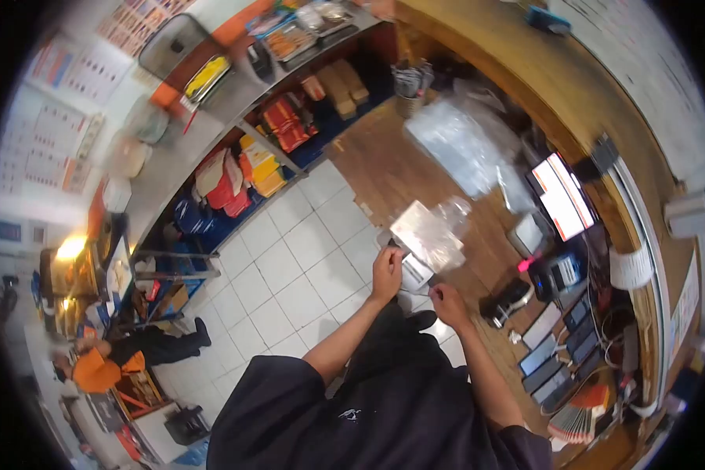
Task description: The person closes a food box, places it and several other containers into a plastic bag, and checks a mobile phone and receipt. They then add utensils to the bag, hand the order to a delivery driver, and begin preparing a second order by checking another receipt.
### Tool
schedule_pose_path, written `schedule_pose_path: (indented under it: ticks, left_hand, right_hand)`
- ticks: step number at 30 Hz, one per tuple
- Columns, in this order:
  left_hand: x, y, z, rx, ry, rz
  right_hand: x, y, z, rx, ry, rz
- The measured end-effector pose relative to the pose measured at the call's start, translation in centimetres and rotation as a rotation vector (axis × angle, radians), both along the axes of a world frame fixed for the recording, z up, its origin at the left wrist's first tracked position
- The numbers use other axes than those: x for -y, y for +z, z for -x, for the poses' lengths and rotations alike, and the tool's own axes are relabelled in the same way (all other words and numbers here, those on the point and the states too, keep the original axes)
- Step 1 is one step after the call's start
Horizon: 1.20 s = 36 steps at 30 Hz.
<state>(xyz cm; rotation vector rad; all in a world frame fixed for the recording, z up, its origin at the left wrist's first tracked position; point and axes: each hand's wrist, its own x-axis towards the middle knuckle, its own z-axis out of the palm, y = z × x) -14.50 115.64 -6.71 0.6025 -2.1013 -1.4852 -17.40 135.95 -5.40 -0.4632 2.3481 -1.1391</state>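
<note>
Clear plastic bag (429,235) pinched by both hands (387,272) | counter edge (517,329) right | tiled floor (290,266) open left

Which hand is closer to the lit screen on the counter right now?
Right. The right hand is low in front of the body, on the side towards the lit screen. The left hand is farther from it, holding the clear plastic bag.

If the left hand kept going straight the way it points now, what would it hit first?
Likely the clear plastic bag that the left hand already touches at its corner; beyond that the wooden counter, though depth is unclear.
</note>
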Motion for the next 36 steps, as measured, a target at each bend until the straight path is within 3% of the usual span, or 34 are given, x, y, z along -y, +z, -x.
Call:
schedule_pose_path:
  ticks: [3,4,7,8,11,13,14,15,17,19,21,22,23,24,26,27,28,29,31,33,36]
  left_hand:
    - [3.9,-0.7,4.2,-0.116,-0.012,0.318]
    - [4.4,-0.6,5.0,-0.089,-0.039,0.313]
    - [5.5,-2.7,6.7,-0.091,-0.114,0.179]
    - [5.7,-3.5,7.1,-0.095,-0.143,0.169]
    - [5.6,-6.5,8.0,-0.156,-0.114,-0.488]
    - [5.6,-11.5,9.5,-0.506,-0.151,-0.318]
    - [5.9,-11.2,8.7,-0.288,-0.172,-0.34]
    - [6.4,-9.5,8.2,-0.106,-0.175,-0.527]
    - [7.6,-9.8,8.4,-0.062,-0.185,-0.552]
    - [9.4,-9.2,8.1,-0.092,-0.036,-0.638]
    - [12.1,-11.5,6.8,-0.071,0.081,-0.127]
    - [14.6,-9.3,5.2,0.035,0.043,0.138]
    - [16.5,-7.3,3.1,0.061,-0.014,-0.016]
    - [17.3,-13.3,0.8,0.168,0.086,0.15]
    - [21.4,-12.5,-4.4,0.057,0.085,-0.663]
    - [21.6,-14.5,-6.7,-0.165,0.33,-0.654]
    - [24.9,-13.6,-9.2,0.089,0.244,-0.761]
    - [25.5,-13.0,-10.8,0.185,0.329,-0.729]
    - [26.1,-12.5,-14.5,0.225,0.391,-0.726]
    - [25.8,-13.0,-17.2,0.228,0.43,-0.778]
    - [24.2,-12.9,-18.4,0.284,0.492,-0.83]
  right_hand:
    - [3.1,-1.7,4.2,-0.135,-0.018,-0.314]
    - [3.4,-2.1,5.0,-0.287,-0.082,-0.32]
    - [3.1,-3.1,6.6,-0.401,-0.058,-0.315]
    - [5.1,2.7,7.5,-0.201,-0.049,-0.578]
    - [4.1,3.5,9.3,-0.227,0.117,-0.729]
    - [5.0,3.5,9.5,-0.302,0.097,-0.286]
    - [6.6,4.6,9.4,-0.16,0.019,-0.125]
    - [8.2,5.1,9.4,-0.003,-0.051,0.025]
    - [7.9,0.3,12.0,-0.136,0.104,0.04]
    - [9.3,1.3,13.4,0.304,-0.07,-0.041]
    - [9.4,6.1,14.0,0.461,-0.181,0.036]
    - [9.8,9.5,13.2,0.393,-0.209,0.164]
    - [7.8,8.9,13.8,0.388,-0.306,0.247]
    - [7.6,11.8,14.0,0.364,-0.364,0.305]
    - [6.5,18.1,15.7,0.346,-0.467,0.468]
    - [5.7,21.3,16.6,0.333,-0.512,0.55]
    - [6.1,25.8,17.2,0.265,-0.647,0.67]
    - [4.7,29.2,18.5,0.167,-0.542,0.848]
    - [4.1,37.2,19.8,-0.062,-0.771,0.883]
    - [1.1,41.4,22.9,-0.251,-0.828,0.909]
    - [-5.3,44.8,28.8,-0.411,-0.669,0.777]
